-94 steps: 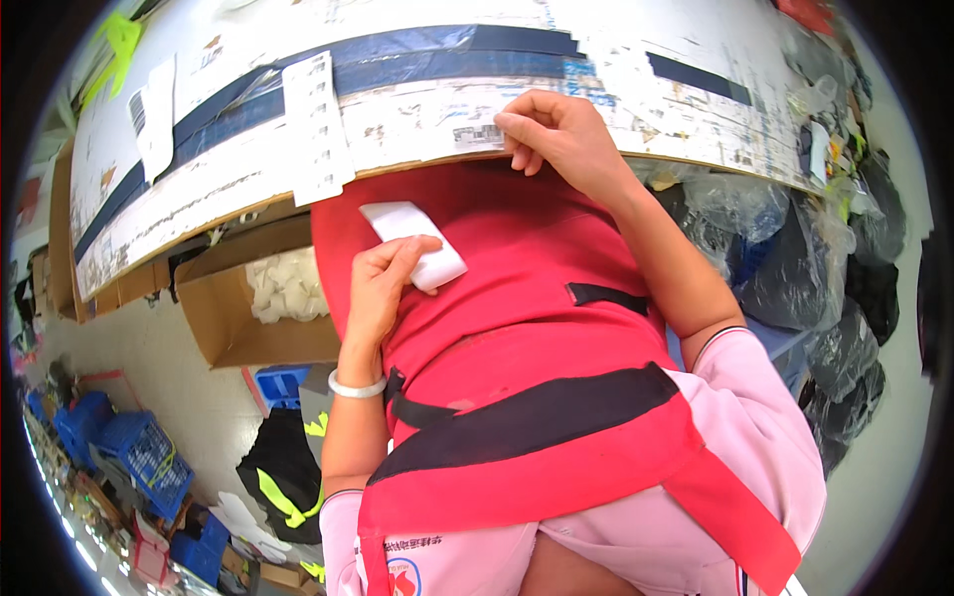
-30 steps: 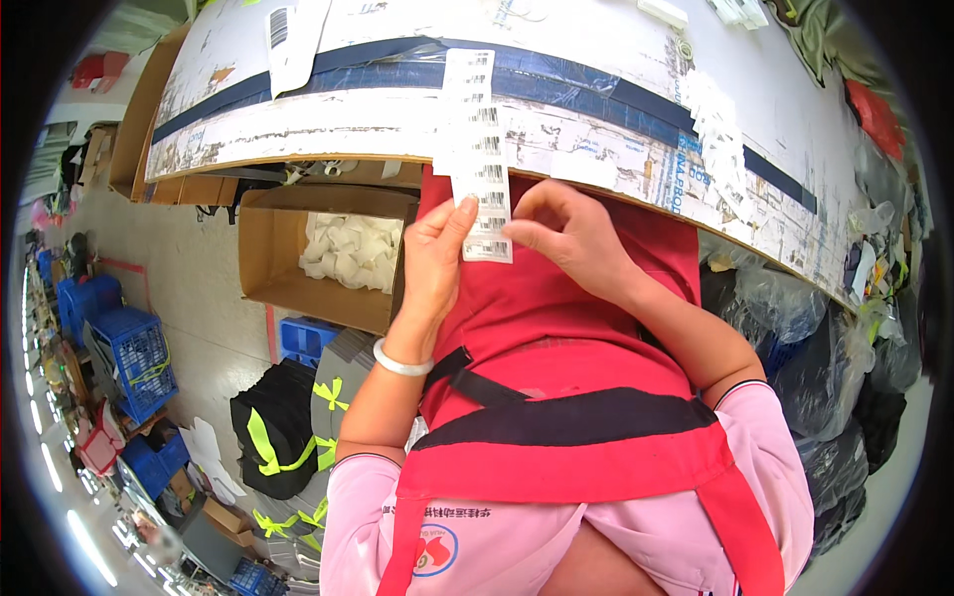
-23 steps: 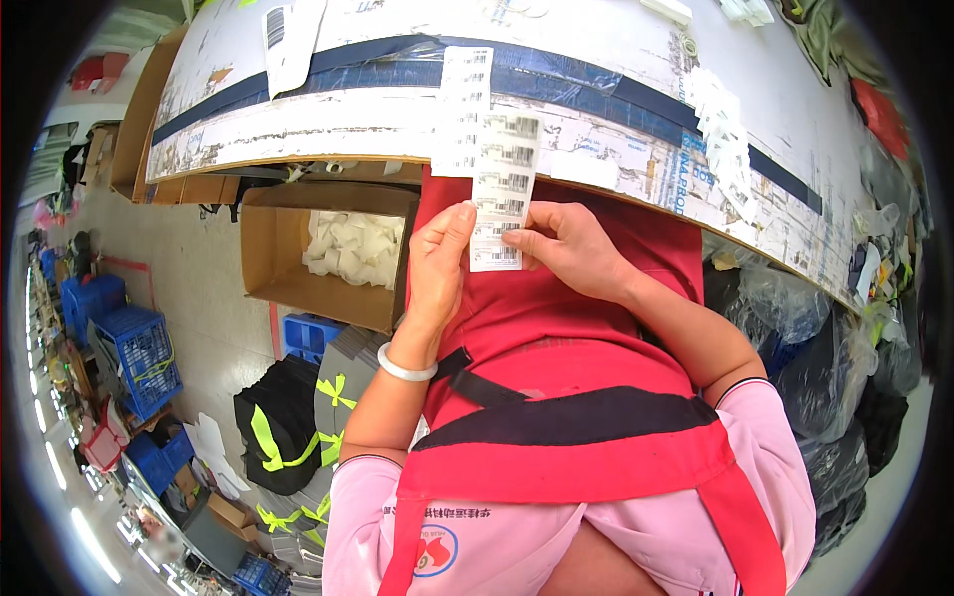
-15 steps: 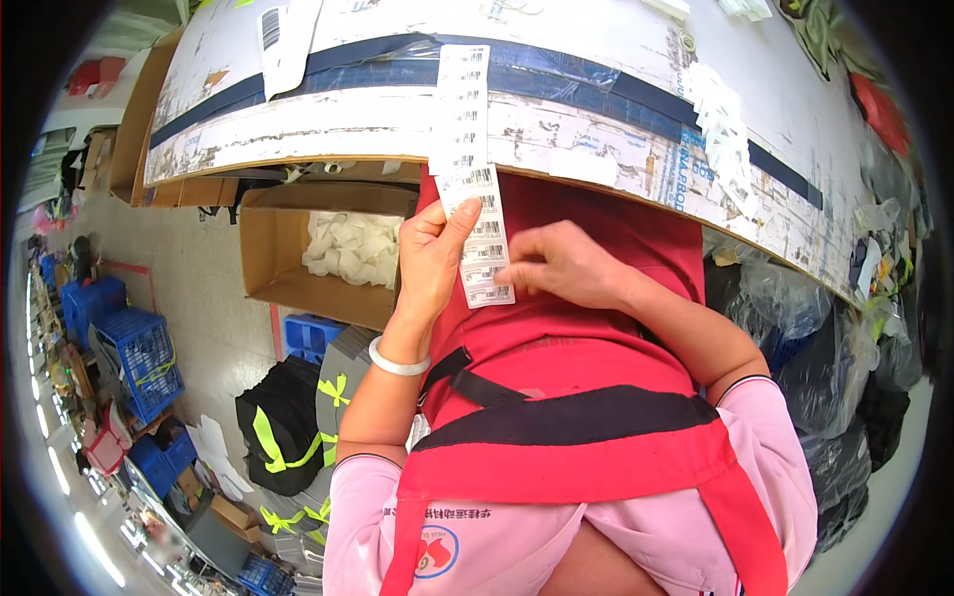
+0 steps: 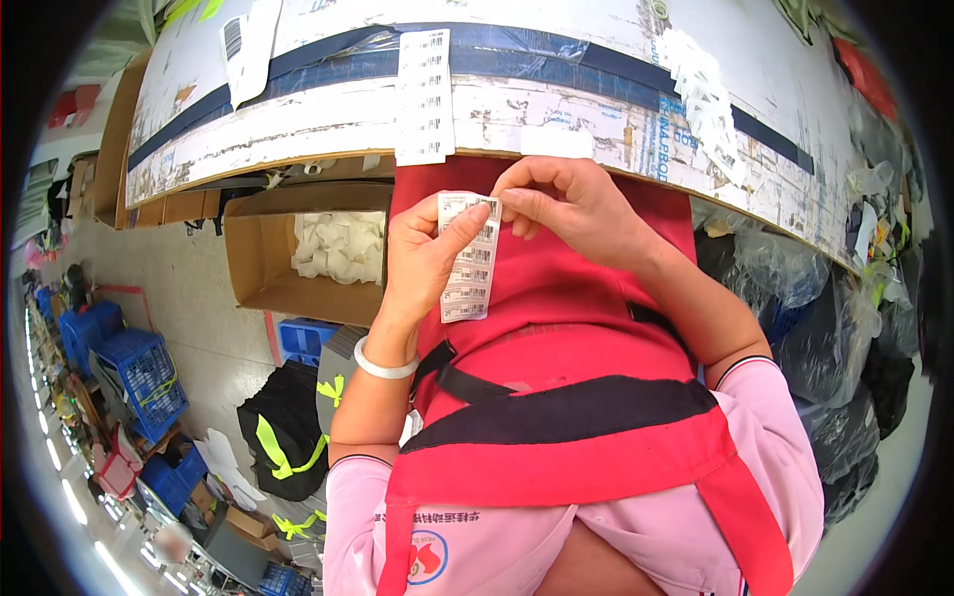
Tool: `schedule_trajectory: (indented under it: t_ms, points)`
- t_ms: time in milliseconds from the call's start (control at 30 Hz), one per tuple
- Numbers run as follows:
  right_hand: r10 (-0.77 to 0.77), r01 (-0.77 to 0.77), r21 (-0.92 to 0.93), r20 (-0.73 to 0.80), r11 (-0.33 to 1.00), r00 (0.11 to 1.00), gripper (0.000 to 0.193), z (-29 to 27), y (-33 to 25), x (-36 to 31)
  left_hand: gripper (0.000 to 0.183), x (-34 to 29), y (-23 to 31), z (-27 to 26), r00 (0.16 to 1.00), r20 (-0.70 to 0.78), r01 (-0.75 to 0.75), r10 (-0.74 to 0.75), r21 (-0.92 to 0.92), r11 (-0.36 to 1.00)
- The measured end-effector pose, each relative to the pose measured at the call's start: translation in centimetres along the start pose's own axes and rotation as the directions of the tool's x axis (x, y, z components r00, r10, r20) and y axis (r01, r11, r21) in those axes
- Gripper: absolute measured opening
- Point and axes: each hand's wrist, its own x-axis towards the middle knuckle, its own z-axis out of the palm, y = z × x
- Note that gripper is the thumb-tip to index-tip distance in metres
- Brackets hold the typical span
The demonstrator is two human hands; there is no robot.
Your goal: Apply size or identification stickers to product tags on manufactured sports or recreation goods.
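Note:
In front of the red apron, my left hand (image 5: 427,253) grips a white strip of barcode labels (image 5: 465,273), thumb pressed on its face near the upper end. The strip hangs down toward me in several printed rows. My right hand (image 5: 586,209) is closed, thumb and forefinger pinching at the strip's upper right corner. Its other fingers curl behind. Beyond the hands, a second strip of labels (image 5: 425,99) lies on the worktable (image 5: 298,129), its near end at the table edge.
Left under the table stands a cardboard box (image 5: 263,283) of white scraps. White paper pieces (image 5: 706,109) lie at the table's right; a large label (image 5: 246,50) is at its left. Dark plastic bags (image 5: 825,368) crowd the right side. Blue crates (image 5: 144,372) stand on the floor at left.
The held strip has come away from the strip on the table, leaving a gap. My right hand has moved from the strip's lower part up to its upper corner.

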Motion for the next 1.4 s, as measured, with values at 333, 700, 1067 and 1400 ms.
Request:
schedule_trajectory:
  t_ms: [333,700,1067,1400]
  points:
    - [0.024,-0.028,0.065,0.062,0.997,0.998,0.017,-0.5,0.5,-0.4,0.010,0.4,-0.1,0.0,0.999,0.044,0.001,0.000,-0.008,1.000]
    - [0.048,-0.056,0.093,0.082,0.994,0.995,0.017,-1.0,0.3,-0.6,0.012,0.7,0.0,-0.1,0.994,0.108,-0.024,0.024,-0.001,1.000]
    - [0.092,-0.083,0.125,-0.075,0.989,0.993,0.018,0.2,1.4,-1.2,0.016,0.5,0.1,0.2,0.994,0.103,-0.037,0.049,-0.115,0.993]
    - [0.051,-0.016,0.158,-0.217,0.987,0.975,0.013,-0.3,2.5,-1.9,0.008,1.3,0.1,1.1,0.989,0.151,-0.017,0.002,0.099,0.995]
